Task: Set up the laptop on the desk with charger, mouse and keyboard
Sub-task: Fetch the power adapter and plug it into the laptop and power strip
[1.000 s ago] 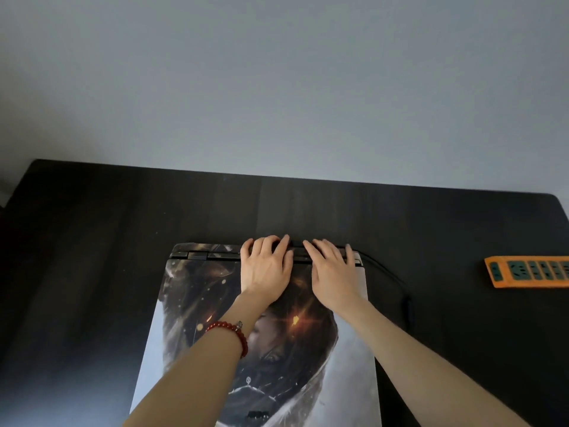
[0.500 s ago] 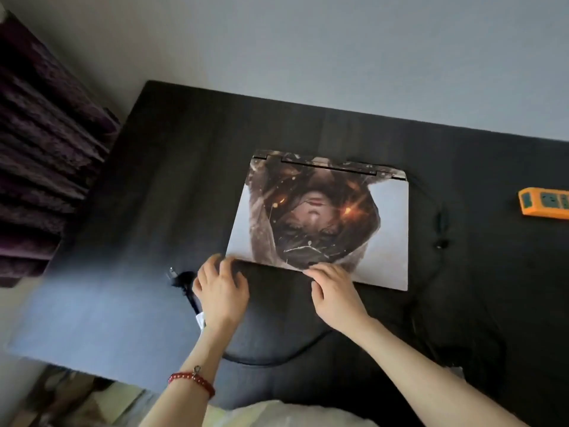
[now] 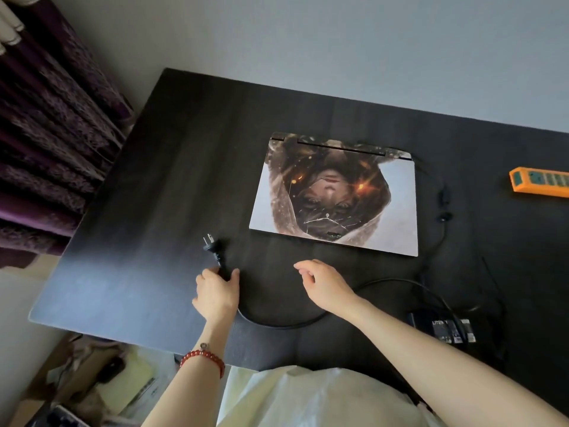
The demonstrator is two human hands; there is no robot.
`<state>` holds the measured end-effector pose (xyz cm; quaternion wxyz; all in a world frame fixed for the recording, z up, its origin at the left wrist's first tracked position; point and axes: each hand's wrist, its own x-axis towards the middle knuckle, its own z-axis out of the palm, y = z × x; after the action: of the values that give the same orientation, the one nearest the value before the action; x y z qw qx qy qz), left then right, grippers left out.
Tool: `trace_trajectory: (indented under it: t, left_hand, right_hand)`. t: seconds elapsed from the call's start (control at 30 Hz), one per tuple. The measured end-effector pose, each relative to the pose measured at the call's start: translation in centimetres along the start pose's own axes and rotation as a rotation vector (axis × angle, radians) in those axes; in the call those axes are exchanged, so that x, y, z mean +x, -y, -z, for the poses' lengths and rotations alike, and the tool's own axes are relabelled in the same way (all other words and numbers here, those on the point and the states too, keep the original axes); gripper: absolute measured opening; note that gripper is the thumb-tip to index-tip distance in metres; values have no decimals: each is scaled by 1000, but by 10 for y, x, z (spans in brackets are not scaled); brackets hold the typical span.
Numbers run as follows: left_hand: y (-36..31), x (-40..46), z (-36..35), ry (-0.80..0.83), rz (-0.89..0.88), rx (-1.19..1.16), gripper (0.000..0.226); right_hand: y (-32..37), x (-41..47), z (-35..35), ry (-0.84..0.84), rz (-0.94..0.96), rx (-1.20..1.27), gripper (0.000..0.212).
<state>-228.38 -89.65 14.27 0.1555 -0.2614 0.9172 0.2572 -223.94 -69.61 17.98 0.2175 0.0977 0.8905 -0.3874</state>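
Dark desk (image 3: 147, 241), left grip (image 3: 217, 289) pinching plug cable (image 3: 220, 263), right grip (image 3: 323, 283) loosely spread, adapter (image 3: 443, 329) label "LITE".

Pale grey wall (image 3: 338, 35) behind dark wood-grain desk (image 3: 172, 186). Purple patterned curtain (image 3: 46, 143) hangs at left, just beside desk edge. Soft light sheen on desk's near left corner. Below desk, cluttered floor (image 3: 92, 386) (items too blurred to identify).
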Motion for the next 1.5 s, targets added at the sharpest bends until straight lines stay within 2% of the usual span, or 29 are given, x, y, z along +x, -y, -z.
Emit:
trace_trajectory:
  t: [0.13, 0.23, 0.33, 0.43, 0.53, 0.6, 0.77, 0.87, 1.03, 1.13, 1.2, 1.27, 1.4, 1.5]
  left_hand:
    - [-9, 7, 1, 8, -65, 48, 21]
    - [-13, -7, 5, -6, -180, -175, 11]
    - [-23, -22, 13, -22, -398, -339, 5]
    - [-51, -32, 20, -38, -654, -333, 9]
    - [-96, -43, 23, -69, -868, -346, 10]
    - [-127, -49, 24, -51, -977, -379, 12]
    - [-204, -81, -2, 173, -1179, -262, 15]
    - [-238, -104, -27, 323, -1337, -63, 14]
    - [-316, -161, -72, 439, -1556, 108, 15]
    - [-356, -189, -92, 446, -1739, 258, 25]
    - [-385, -214, -113, 450, -1781, 371, 41]
    - [-408, -232, -136, 481, -1743, 412, 51]
    - [-441, -246, -190, 444, -1571, 408, 43]
    - [-459, -244, -228, 430, -1426, 436, 40]
  right_hand:
    - [-2, 1, 5, -5, -86, 37, 33]
    - [4, 1, 8, -9, -104, 153, 32]
    - [26, 9, 19, -48, -72, 338, 33]
    - [53, 13, 43, -125, 11, 534, 29]
    - [67, 10, 79, -297, 33, 714, 11]
    - [65, 6, 102, -413, 16, 805, 8]
    - [20, -26, 173, -736, 94, 1207, 14]
    - [-21, -50, 219, -962, 19, 1362, 8]
    - [-105, -90, 294, -1169, -100, 1120, 18]
    - [-143, -102, 324, -1099, -109, 883, 19]
    - [-178, -113, 355, -1062, -120, 699, 16]
    - [-211, -120, 383, -1015, -141, 555, 13]
    - [-283, -119, 430, -859, -150, 380, 12]
    - [-335, -106, 463, -743, -248, 96, 14]
